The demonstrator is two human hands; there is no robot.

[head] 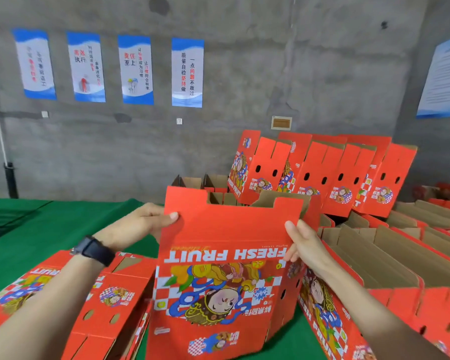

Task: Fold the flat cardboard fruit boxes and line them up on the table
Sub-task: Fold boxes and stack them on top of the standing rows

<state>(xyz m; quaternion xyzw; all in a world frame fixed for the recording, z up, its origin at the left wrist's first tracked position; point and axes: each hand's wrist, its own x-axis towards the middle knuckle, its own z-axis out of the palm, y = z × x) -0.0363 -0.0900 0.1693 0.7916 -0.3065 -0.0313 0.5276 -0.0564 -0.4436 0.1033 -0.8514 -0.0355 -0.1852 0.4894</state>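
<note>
Both hands hold a red fruit box (218, 268) upright at centre frame, its "FRESH FRUIT" print upside down. The left hand (143, 220) pinches the top flap at 10 o'clock; the right hand (305, 242) clamps the edge at 2 o'clock. Flat boxes (99, 302) lie at 8 o'clock on the green table (24, 229). Folded boxes (322, 172) stand at 1 o'clock.

The fruit box (226, 268) is red-printed, slightly glossy cardboard with raw brown insides, on green cloth (50, 224).
</note>
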